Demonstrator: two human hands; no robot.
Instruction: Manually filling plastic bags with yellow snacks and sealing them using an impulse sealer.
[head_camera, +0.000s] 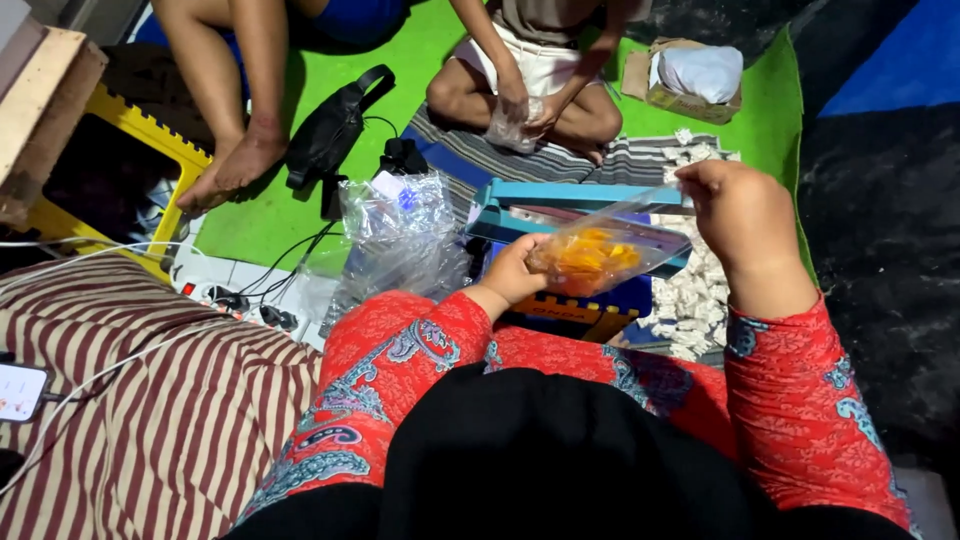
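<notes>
A clear plastic bag (598, 250) filled with orange snack pieces is held up between both my hands. My left hand (512, 272) grips its lower left end. My right hand (738, 212) pinches the bag's upper right corner. Below the bag stands a teal heat sealer (560, 198) on a blue and yellow box (585, 308). My sleeves are red with a paisley pattern.
A pile of empty clear bags (400, 235) lies left of the sealer. Small white packets (690, 295) are heaped to the right. Another person sits opposite on a green mat (270, 205), holding a bag (512, 122). A black pouch (330, 128), cables, a phone (20, 392) and a striped cushion (160, 420) lie left.
</notes>
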